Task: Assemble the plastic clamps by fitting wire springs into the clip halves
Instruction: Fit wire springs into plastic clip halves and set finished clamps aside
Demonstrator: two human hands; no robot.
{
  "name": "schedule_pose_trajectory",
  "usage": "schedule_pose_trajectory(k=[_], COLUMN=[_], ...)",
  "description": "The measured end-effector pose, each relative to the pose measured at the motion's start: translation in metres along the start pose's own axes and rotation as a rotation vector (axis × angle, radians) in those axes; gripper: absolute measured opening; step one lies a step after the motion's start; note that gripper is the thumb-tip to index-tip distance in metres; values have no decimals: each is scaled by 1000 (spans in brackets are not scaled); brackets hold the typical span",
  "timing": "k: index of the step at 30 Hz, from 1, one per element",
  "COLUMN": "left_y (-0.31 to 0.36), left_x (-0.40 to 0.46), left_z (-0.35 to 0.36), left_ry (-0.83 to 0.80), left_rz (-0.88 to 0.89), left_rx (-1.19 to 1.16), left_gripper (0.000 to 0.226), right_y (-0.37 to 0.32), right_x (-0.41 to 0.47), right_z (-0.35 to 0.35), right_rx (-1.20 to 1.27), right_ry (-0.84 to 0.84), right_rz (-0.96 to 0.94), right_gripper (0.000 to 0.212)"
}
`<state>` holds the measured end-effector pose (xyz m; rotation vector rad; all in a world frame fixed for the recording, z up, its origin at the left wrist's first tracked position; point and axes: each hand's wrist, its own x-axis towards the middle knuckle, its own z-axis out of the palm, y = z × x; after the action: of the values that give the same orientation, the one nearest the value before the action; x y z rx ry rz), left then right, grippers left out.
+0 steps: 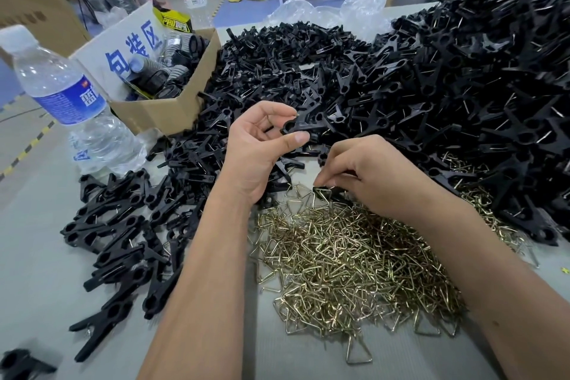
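Left hand [262,145]: raised above the bench, grip pinching a black plastic clip half [303,126] between thumb and forefinger, ring end toward the palm, jaw end pointing away over the heap.

Right hand [376,176]: lowered onto the near edge of the spring pile, fingers curled, grip pinching a brass-coloured triangular wire spring [324,194] at its upper corner. A small black part seems to sit under the fingertips as well; whether it is held cannot be told.

Loose brass-coloured wire springs [348,259]: dense tangled pile on the grey bench [40,256], directly below and in front of both forearms.

Unassembled black plastic clip halves [401,83]: large mound filling the far and right side of the bench, touching the spring pile.

Assembled black plastic clamps [117,234]: scattered group to the left of the left forearm, several showing wire at the hinge.

Brown cardboard box [166,111]: left of the mound, holding dark cylindrical parts.

Clear plastic water bottle with blue label [64,95]: upright, just beside the box.

Hazards, as judged: springs interlock, so lifting one may drag neighbours and scatter them; a pinch at one corner may let the wire twist or flick away under tension; only one half is visibly in hand, so seating the spring without its mate aligned risks a misfit.
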<state>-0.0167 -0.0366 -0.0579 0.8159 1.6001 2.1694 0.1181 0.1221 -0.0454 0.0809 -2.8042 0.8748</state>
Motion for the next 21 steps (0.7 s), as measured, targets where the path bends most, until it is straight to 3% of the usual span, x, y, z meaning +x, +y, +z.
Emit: schedule_pose_trajectory(k=[2, 11, 21], left_y=[0, -1, 0], left_x=[0, -2, -3], left_z=[-1, 2, 5], left_ry=[-21, -136, -147], left_rz=[9, 13, -15], left_rx=[26, 51, 97], left_gripper=[38, 39, 40], right_y=[3, 10, 9], right_x=[0, 1, 2], right_z=[-1, 2, 3], right_rx=[39, 875, 1049], right_ry=[40, 495, 556], right_rz=[37, 290, 381], right_gripper=[18, 16, 33])
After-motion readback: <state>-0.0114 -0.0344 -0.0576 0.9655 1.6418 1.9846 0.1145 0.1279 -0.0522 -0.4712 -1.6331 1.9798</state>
